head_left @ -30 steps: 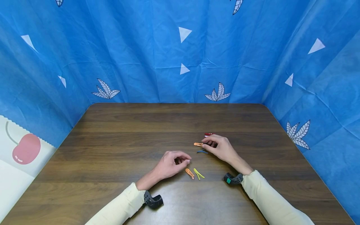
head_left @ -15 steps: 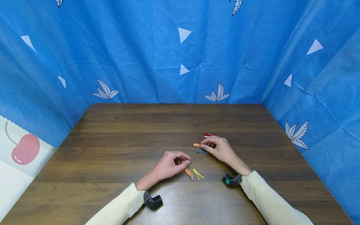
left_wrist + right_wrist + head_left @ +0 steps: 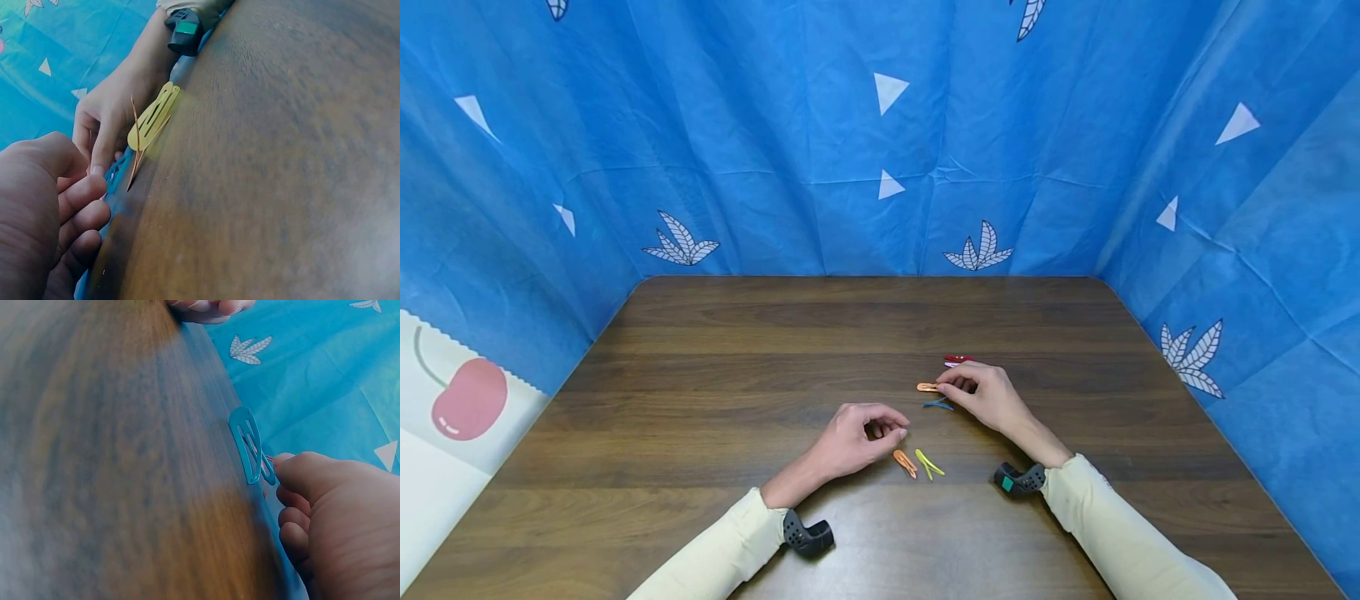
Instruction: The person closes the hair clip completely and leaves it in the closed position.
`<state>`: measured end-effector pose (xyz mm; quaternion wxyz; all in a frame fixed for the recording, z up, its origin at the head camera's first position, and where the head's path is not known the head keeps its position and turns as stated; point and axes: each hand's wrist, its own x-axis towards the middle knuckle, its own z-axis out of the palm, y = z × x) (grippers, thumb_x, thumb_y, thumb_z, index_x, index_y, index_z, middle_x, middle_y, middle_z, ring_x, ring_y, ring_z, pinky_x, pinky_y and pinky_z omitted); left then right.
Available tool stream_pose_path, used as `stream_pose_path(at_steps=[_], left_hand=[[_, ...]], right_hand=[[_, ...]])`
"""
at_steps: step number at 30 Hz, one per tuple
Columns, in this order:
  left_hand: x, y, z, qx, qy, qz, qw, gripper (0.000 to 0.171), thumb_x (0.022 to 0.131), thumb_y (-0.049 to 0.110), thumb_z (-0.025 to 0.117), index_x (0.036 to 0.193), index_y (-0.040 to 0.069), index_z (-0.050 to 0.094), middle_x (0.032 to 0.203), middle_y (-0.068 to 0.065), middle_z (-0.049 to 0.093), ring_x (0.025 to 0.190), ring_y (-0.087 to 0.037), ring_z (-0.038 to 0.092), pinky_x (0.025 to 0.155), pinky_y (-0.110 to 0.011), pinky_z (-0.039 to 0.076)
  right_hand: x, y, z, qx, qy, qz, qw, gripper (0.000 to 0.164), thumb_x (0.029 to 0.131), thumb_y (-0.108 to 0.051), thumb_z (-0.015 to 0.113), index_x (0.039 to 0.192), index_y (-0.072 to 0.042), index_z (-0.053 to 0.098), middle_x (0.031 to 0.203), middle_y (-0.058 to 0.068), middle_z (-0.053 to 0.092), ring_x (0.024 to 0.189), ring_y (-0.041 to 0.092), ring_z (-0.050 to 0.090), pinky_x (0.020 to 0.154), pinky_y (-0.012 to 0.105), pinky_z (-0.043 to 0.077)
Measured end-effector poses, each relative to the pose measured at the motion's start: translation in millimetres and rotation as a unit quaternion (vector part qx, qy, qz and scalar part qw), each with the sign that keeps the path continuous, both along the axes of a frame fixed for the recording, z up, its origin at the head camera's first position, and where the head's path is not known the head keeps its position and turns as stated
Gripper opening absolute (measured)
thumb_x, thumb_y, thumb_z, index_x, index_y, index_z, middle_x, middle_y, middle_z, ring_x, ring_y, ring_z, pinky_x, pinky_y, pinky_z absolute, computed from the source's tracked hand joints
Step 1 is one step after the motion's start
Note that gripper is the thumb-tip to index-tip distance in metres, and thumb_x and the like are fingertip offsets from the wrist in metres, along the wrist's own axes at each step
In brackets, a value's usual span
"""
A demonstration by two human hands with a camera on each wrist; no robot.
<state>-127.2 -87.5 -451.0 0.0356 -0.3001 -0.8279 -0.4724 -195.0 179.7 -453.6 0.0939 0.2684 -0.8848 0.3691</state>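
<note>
On the table, my right hand pinches the right end of an orange snap hair clip between thumb and forefinger. Just in front of that clip lies a blue hair clip, which the right wrist view shows large with its slots spread apart. Partly behind my right hand are a red hair clip and a pale purple one. My left hand rests with loosely curled fingers, holding nothing. Beside it lie a second orange hair clip and a yellow hair clip, both splayed open.
The brown wooden table reaches back to a blue curtain that also hangs along both sides. At the far left hangs a white cloth with a cherry print. Black wrist cameras sit at both cuffs.
My right hand has shifted very slightly toward me, its fingertips staying at the orange hair clip. The left hand and the two clips near it keep their places.
</note>
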Motion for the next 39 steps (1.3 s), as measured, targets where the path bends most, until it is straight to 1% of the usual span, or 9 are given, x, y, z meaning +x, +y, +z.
stream_pose_path(at_steps=[5, 9, 14, 17, 22, 26, 31, 35, 39], left_hand=[[-0.5, 0.3, -0.5, -0.003, -0.002, 0.000, 1.0000, 0.010, 0.093, 0.011, 0.073, 0.101, 0.010, 0.079, 0.081, 0.006, 0.073, 0.071, 0.002, 0.061, 0.065, -0.021, 0.054], [-0.9, 0.9, -0.6, -0.005, -0.001, 0.002, 1.0000, 0.010, 0.093, 0.012, 0.073, 0.101, 0.010, 0.079, 0.081, 0.007, 0.073, 0.072, 0.002, 0.061, 0.066, -0.022, 0.054], [-1.6, 1.0, -0.8, -0.007, -0.001, 0.003, 1.0000, 0.010, 0.093, 0.012, 0.073, 0.101, 0.011, 0.079, 0.081, 0.007, 0.073, 0.072, 0.002, 0.062, 0.066, -0.022, 0.055], [-1.7, 0.8, -1.3, -0.007, -0.001, 0.003, 1.0000, 0.010, 0.093, 0.012, 0.073, 0.101, 0.011, 0.079, 0.081, 0.006, 0.073, 0.071, 0.002, 0.062, 0.066, -0.021, 0.054], [-2.2, 0.3, -2.4, -0.007, 0.002, 0.004, 1.0000, 0.010, 0.093, 0.012, 0.073, 0.101, 0.012, 0.079, 0.081, 0.006, 0.073, 0.071, 0.002, 0.061, 0.065, -0.021, 0.054], [-2.5, 0.3, -2.6, -0.007, 0.005, 0.005, 1.0000, 0.010, 0.093, 0.011, 0.073, 0.101, 0.013, 0.079, 0.080, 0.007, 0.072, 0.071, 0.002, 0.061, 0.065, -0.021, 0.054], [-2.9, 0.0, -2.8, -0.006, 0.006, 0.005, 1.0000, 0.010, 0.092, 0.011, 0.072, 0.101, 0.011, 0.079, 0.080, 0.006, 0.072, 0.071, 0.002, 0.061, 0.065, -0.021, 0.054], [-3.2, -0.3, -2.8, -0.005, 0.003, 0.006, 1.0000, 0.010, 0.092, 0.010, 0.072, 0.100, 0.011, 0.079, 0.080, 0.006, 0.072, 0.071, 0.001, 0.061, 0.065, -0.021, 0.054], [-3.0, -0.7, -2.1, -0.006, -0.001, 0.006, 1.0000, 0.011, 0.092, 0.010, 0.072, 0.101, 0.011, 0.078, 0.081, 0.006, 0.072, 0.071, 0.001, 0.061, 0.065, -0.021, 0.054]], right_hand=[[-1.4, 0.4, -0.6, -0.013, -0.009, -0.009, 1.000, 0.010, 0.092, -0.017, 0.079, 0.101, -0.019, 0.080, 0.087, -0.007, 0.071, 0.068, 0.006, 0.060, 0.063, 0.023, 0.054], [-2.0, 0.5, -0.2, -0.034, -0.012, -0.018, 0.999, 0.010, 0.092, -0.017, 0.079, 0.102, -0.019, 0.080, 0.088, -0.006, 0.073, 0.067, 0.008, 0.060, 0.060, 0.023, 0.052], [-0.8, -0.6, 1.4, -0.053, -0.013, -0.015, 0.998, 0.011, 0.092, -0.017, 0.079, 0.102, -0.020, 0.080, 0.086, -0.006, 0.072, 0.066, 0.009, 0.059, 0.058, 0.024, 0.051], [1.0, -1.6, 2.2, -0.054, -0.019, -0.014, 0.998, 0.011, 0.092, -0.017, 0.079, 0.103, -0.020, 0.080, 0.088, -0.006, 0.072, 0.067, 0.009, 0.060, 0.058, 0.024, 0.051], [5.6, -4.3, 4.2, -0.053, -0.024, -0.015, 0.998, 0.011, 0.092, -0.019, 0.079, 0.103, -0.021, 0.080, 0.090, -0.006, 0.073, 0.069, 0.010, 0.060, 0.058, 0.024, 0.050], [10.0, -6.6, 6.6, -0.059, -0.021, -0.007, 0.998, 0.010, 0.092, -0.021, 0.079, 0.102, -0.022, 0.080, 0.090, -0.007, 0.073, 0.069, 0.009, 0.060, 0.059, 0.024, 0.050], [16.1, -9.4, 9.8, -0.061, -0.021, 0.003, 0.998, 0.010, 0.092, -0.021, 0.079, 0.103, -0.023, 0.080, 0.091, -0.009, 0.074, 0.070, 0.009, 0.060, 0.059, 0.025, 0.051], [21.6, -11.5, 13.5, -0.061, -0.032, 0.005, 0.998, 0.011, 0.092, -0.023, 0.080, 0.102, -0.026, 0.080, 0.091, -0.013, 0.073, 0.072, 0.010, 0.061, 0.061, 0.025, 0.052], [26.8, -13.2, 15.7, -0.067, -0.042, 0.014, 0.997, 0.011, 0.091, -0.024, 0.080, 0.102, -0.027, 0.079, 0.092, -0.014, 0.074, 0.073, 0.010, 0.062, 0.063, 0.026, 0.054]])
